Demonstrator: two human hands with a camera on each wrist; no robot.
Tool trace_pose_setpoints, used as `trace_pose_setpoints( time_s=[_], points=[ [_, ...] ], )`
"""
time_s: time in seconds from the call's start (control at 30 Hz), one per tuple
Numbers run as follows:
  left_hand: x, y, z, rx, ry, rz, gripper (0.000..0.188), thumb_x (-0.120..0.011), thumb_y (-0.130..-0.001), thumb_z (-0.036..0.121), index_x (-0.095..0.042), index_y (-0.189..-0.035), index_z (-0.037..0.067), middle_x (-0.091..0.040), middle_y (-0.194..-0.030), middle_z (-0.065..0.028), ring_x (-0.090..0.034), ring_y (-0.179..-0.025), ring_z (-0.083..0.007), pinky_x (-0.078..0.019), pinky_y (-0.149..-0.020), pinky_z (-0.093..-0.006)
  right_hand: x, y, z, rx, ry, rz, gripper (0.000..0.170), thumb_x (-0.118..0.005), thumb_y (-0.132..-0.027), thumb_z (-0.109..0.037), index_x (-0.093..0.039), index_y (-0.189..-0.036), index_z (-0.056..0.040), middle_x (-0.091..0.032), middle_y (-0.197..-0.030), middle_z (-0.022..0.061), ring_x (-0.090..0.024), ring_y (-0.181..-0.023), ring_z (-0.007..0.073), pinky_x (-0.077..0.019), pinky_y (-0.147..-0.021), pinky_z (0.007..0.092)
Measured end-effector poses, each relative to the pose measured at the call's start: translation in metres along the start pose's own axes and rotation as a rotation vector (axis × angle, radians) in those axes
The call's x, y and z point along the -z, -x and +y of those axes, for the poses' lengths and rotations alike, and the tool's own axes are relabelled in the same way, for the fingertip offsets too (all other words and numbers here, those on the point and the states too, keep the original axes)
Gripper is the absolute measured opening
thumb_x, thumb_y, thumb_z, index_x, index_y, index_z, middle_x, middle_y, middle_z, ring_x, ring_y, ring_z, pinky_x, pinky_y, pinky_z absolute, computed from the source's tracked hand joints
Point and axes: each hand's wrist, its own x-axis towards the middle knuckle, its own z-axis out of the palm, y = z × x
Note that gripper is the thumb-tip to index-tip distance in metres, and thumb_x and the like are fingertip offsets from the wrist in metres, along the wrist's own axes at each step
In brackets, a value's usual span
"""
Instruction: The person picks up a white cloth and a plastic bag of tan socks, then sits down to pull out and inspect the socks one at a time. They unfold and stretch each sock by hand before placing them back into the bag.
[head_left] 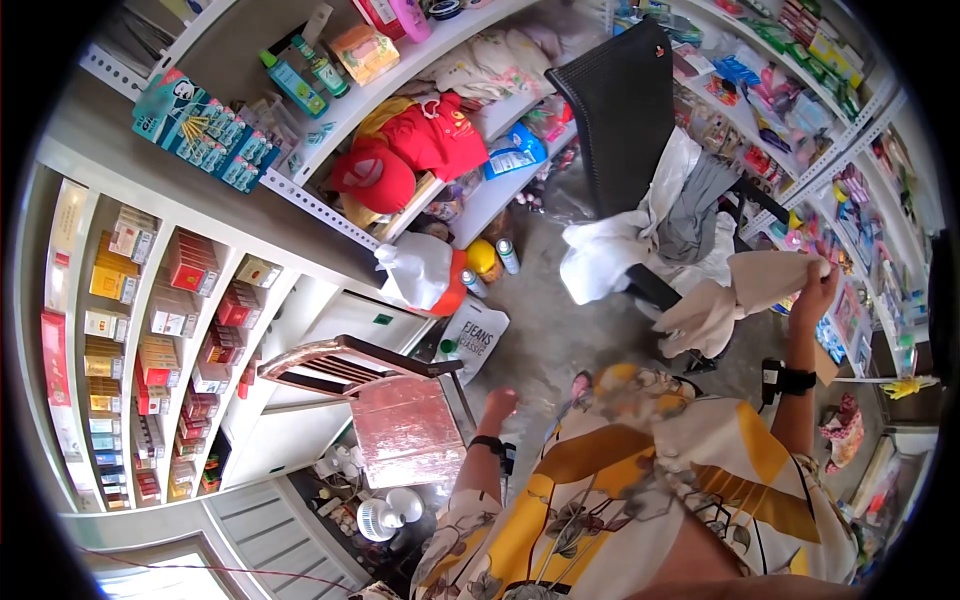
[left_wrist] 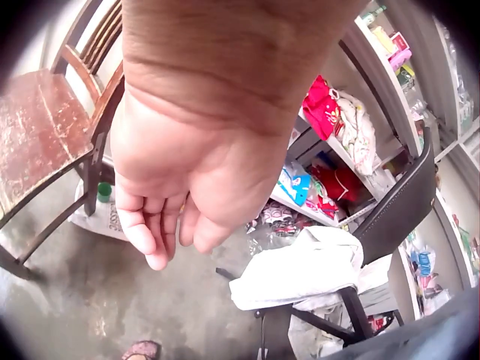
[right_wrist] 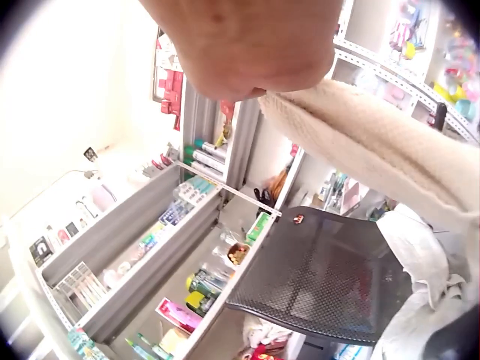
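My right hand [head_left: 815, 298], raised at the right of the head view, grips a beige cloth [head_left: 765, 283] by one end. The rest of the cloth hangs down beside a black office chair [head_left: 620, 115]. In the right wrist view, the beige cloth [right_wrist: 375, 139] stretches away from the curled fingers. On the chair lie a white cloth [head_left: 598, 262] and a grey cloth [head_left: 697, 208]. My left hand [left_wrist: 195, 180] hangs over the floor with loosely bent fingers and nothing in them, between the office chair and a wooden chair [head_left: 405, 425].
Shelves with packaged goods [head_left: 760, 110] curve round the back and right. Cigarette-style boxes fill a rack [head_left: 150, 300] on the left. A white bag [head_left: 415, 270], spray cans [head_left: 508, 256] and a printed bag [head_left: 475, 335] stand or lie on the floor. A small fan [head_left: 380, 518] is behind the wooden chair.
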Motion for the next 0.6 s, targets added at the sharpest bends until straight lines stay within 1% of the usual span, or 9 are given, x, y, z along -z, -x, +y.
trace_pose_setpoints(
  time_s=[0.07, 0.1, 0.17, 0.23, 0.27, 0.33, 0.43, 0.57, 0.6],
  points=[
    [0.053, -0.003, 0.016, 0.455, 0.578, -0.085, 0.016, -0.060, -0.080, 0.021, -0.070, -0.085, 0.010, -0.069, -0.068, -0.0099, -0.070, -0.068, -0.0245, -0.0553, -0.069, -0.0361, -0.006, -0.019, 0.011, 0.008, -0.079, 0.013, 0.026, -0.052, -0.092, -0.006, -0.058, -0.117, -0.0016, -0.064, -0.105, 0.0094, -0.060, -0.089, 0.0162, -0.0481, -0.083, 0.0287],
    [0.058, -0.011, -0.001, 0.314, 0.629, 0.050, 0.016, -0.060, -0.082, 0.021, -0.070, -0.087, 0.009, -0.068, -0.067, -0.0104, -0.069, -0.065, -0.0251, -0.0541, -0.064, -0.0374, -0.012, -0.031, 0.013, 0.019, -0.121, 0.017, 0.025, -0.052, -0.092, -0.006, -0.057, -0.116, -0.0021, -0.064, -0.105, 0.0095, -0.060, -0.088, 0.0164, -0.0484, -0.082, 0.0290],
    [0.122, -0.018, 0.019, 0.414, 0.605, 0.226, 0.016, -0.060, -0.082, 0.020, -0.069, -0.086, 0.008, -0.066, -0.063, -0.0100, -0.068, -0.062, -0.0248, -0.0532, -0.062, -0.0377, -0.047, -0.039, -0.028, 0.060, -0.025, 0.035, 0.024, -0.050, -0.091, -0.004, -0.052, -0.115, -0.0042, -0.063, -0.103, 0.0095, -0.059, -0.087, 0.0166, -0.0490, -0.078, 0.0289],
    [0.173, -0.035, 0.013, 0.342, 0.595, 0.322, 0.015, -0.060, -0.086, 0.012, -0.068, -0.092, 0.001, -0.066, -0.066, -0.0059, -0.063, -0.052, -0.0129, -0.0486, -0.046, -0.0271, -0.071, -0.060, -0.028, 0.001, -0.155, -0.016, 0.026, -0.049, -0.091, -0.003, -0.052, -0.116, -0.0041, -0.062, -0.104, 0.0095, -0.059, -0.087, 0.0164, -0.0487, -0.078, 0.0282],
    [0.164, -0.060, -0.030, 0.171, 0.660, 0.429, 0.014, -0.060, -0.087, 0.011, -0.068, -0.093, 0.002, -0.066, -0.068, -0.0071, -0.064, -0.054, -0.0137, -0.0495, -0.048, -0.0279, -0.085, -0.072, -0.026, -0.030, -0.218, -0.041, 0.026, -0.049, -0.091, -0.003, -0.052, -0.117, -0.0041, -0.062, -0.104, 0.0095, -0.058, -0.087, 0.0163, -0.0485, -0.078, 0.0279],
    [0.211, -0.087, -0.039, 0.289, 0.592, 0.559, 0.015, -0.062, -0.089, 0.013, -0.068, -0.096, 0.002, -0.067, -0.069, -0.0073, -0.064, -0.054, -0.0139, -0.0485, -0.047, -0.0272, -0.127, -0.087, -0.037, 0.088, -0.223, -0.108, 0.026, -0.046, -0.090, -0.001, -0.053, -0.114, -0.0009, -0.061, -0.106, 0.0107, -0.058, -0.086, 0.0170, -0.0480, -0.078, 0.0278],
    [0.314, -0.102, -0.018, 0.307, 0.655, 0.628, 0.033, -0.066, -0.088, 0.012, -0.060, -0.119, 0.003, -0.069, -0.081, -0.0084, -0.068, -0.062, -0.0146, -0.0498, -0.049, -0.0268, -0.193, -0.106, -0.048, 0.230, -0.280, -0.206, 0.028, -0.046, -0.089, 0.001, -0.054, -0.116, 0.0006, -0.060, -0.109, 0.0114, -0.058, -0.088, 0.0166, -0.0479, -0.077, 0.0274],
    [0.396, -0.167, -0.065, 0.365, 0.875, 0.945, 0.033, -0.069, -0.086, 0.015, -0.057, -0.111, -0.003, -0.068, -0.077, -0.0102, -0.066, -0.058, -0.0154, -0.0500, -0.049, -0.0286, -0.300, -0.132, -0.060, 0.270, -0.542, -0.326, 0.032, -0.046, -0.087, 0.003, -0.056, -0.117, -0.0001, -0.062, -0.111, 0.0106, -0.058, -0.089, 0.0151, -0.0476, -0.075, 0.0256],
    [0.411, -0.184, -0.090, 0.429, 0.656, 1.002, 0.035, -0.070, -0.084, 0.018, -0.057, -0.107, -0.003, -0.067, -0.075, -0.0129, -0.066, -0.056, -0.0174, -0.0513, -0.052, -0.0311, -0.326, -0.134, -0.063, 0.277, -0.534, -0.338, 0.033, -0.046, -0.086, 0.004, -0.056, -0.117, -0.0001, -0.062, -0.111, 0.0103, -0.058, -0.089, 0.0150, -0.0473, -0.075, 0.0254]
  ],
)
